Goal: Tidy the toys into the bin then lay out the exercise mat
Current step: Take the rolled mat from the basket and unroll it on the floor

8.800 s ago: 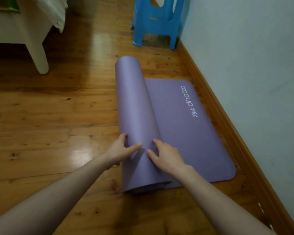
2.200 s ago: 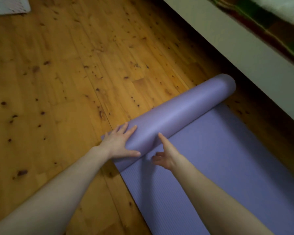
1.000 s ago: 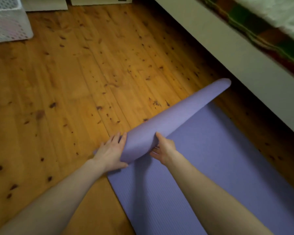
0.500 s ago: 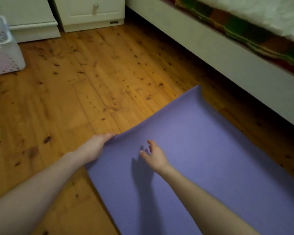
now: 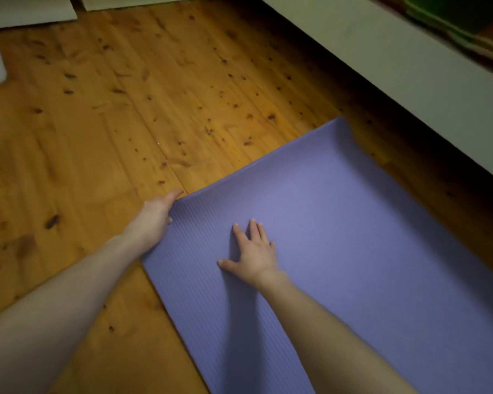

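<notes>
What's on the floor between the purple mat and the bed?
Nothing: the head view shows only a bare, shadowed strip of wooden floor between the mat and the bed frame.

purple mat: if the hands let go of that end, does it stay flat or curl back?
Probably curls a bit: the mat's far corner already lifts. Likely floppy, draping under the right hand. Ribbed surface suggests it grips the floor.

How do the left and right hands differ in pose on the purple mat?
The left hand sits at the mat's near corner, half on the wooden floor; the right hand lies wholly on the mat. The left hand's fingers are mostly hidden; the right hand's are spread, palm down. Both touch the mat.
</notes>
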The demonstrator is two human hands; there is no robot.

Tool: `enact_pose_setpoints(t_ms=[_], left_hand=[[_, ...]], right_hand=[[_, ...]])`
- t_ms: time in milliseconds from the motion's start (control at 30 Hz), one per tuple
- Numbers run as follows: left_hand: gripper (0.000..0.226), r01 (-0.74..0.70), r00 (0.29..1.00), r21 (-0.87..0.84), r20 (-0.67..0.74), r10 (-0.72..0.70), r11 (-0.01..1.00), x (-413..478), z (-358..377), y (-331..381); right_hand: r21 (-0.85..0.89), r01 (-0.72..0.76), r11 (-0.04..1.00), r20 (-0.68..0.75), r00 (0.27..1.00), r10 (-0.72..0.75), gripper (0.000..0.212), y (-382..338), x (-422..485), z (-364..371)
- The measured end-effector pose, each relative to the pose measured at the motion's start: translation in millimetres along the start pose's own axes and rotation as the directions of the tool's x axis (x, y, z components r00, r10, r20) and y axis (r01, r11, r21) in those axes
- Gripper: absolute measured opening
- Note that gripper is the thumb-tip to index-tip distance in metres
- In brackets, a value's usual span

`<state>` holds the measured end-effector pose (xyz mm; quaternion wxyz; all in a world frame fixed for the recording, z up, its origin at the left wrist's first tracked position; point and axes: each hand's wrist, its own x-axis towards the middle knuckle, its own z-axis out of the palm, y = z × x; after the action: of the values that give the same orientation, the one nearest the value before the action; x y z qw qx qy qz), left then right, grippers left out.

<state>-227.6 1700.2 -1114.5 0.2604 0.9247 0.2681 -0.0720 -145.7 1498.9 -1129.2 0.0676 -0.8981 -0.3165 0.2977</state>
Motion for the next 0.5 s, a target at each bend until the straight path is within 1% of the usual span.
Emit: enact_pose_setpoints(t_ms=[33,67,100,133,167,200,233,300,367,467,500], left_hand=[[0.068,0.024,1.0,0.009,-0.006,-0.024,1.0,-0.9,2.2,0.7],[0.069,0.046,0.999,0.056,-0.025,-0.045,0.997,-2.9,5.5,1.0],[0.067,0.047,0.997,0.154,-0.062,-0.038,0.987,-3.8,9.3,1.7],[0.065,0.022,0.996,0.278,-0.085,0.001,0.96,-5.6,12.7,2.7],[0.063,-0.027,0.996,0.385,-0.065,0.056,0.923,-6.6,17.0,4.9],[0.062,-0.077,0.996,0.442,-0.005,0.088,0.893,-7.0,21.5,6.8],[0.061,-0.107,0.994,0.461,0.069,0.085,0.881,-7.0,25.4,9.0],[0.06,-0.096,0.981,0.418,0.195,0.014,0.903,-5.7,28.9,11.6],[0.063,-0.076,0.966,0.359,0.258,-0.02,0.93,-3.3,27.8,11.5],[0.089,-0.117,0.94,0.359,0.341,-0.013,0.926,-4.8,25.5,12.2],[0.094,-0.124,0.932,0.369,0.361,-0.019,0.921,-7.8,26.1,12.7]], right_hand=[[0.004,0.002,1.0,0.001,1.0,-0.002,0.086,0.3,0.5,1.0],[0.009,0.005,1.0,0.003,1.0,-0.005,0.087,0.7,0.2,2.7],[0.014,0.004,1.0,0.001,1.0,-0.004,0.087,1.8,0.4,4.1],[0.014,0.006,1.0,-0.002,1.0,-0.006,0.087,2.4,0.4,5.1],[0.013,0.008,1.0,-0.005,1.0,-0.008,0.087,3.1,0.6,5.3],[0.013,0.009,1.0,-0.007,1.0,-0.009,0.086,3.6,0.9,5.4],[0.01,0.01,1.0,-0.01,1.0,-0.009,0.086,4.3,1.4,5.4],[-0.001,0.015,1.0,-0.009,1.0,-0.015,0.086,5.0,1.4,5.8],[-0.004,0.019,1.0,-0.003,1.0,-0.019,0.087,5.4,0.7,5.8],[-0.018,0.031,0.999,0.013,0.999,-0.031,0.088,7.6,-0.6,5.7],[-0.027,0.038,0.999,0.021,0.999,-0.037,0.089,8.2,-1.9,6.0]])
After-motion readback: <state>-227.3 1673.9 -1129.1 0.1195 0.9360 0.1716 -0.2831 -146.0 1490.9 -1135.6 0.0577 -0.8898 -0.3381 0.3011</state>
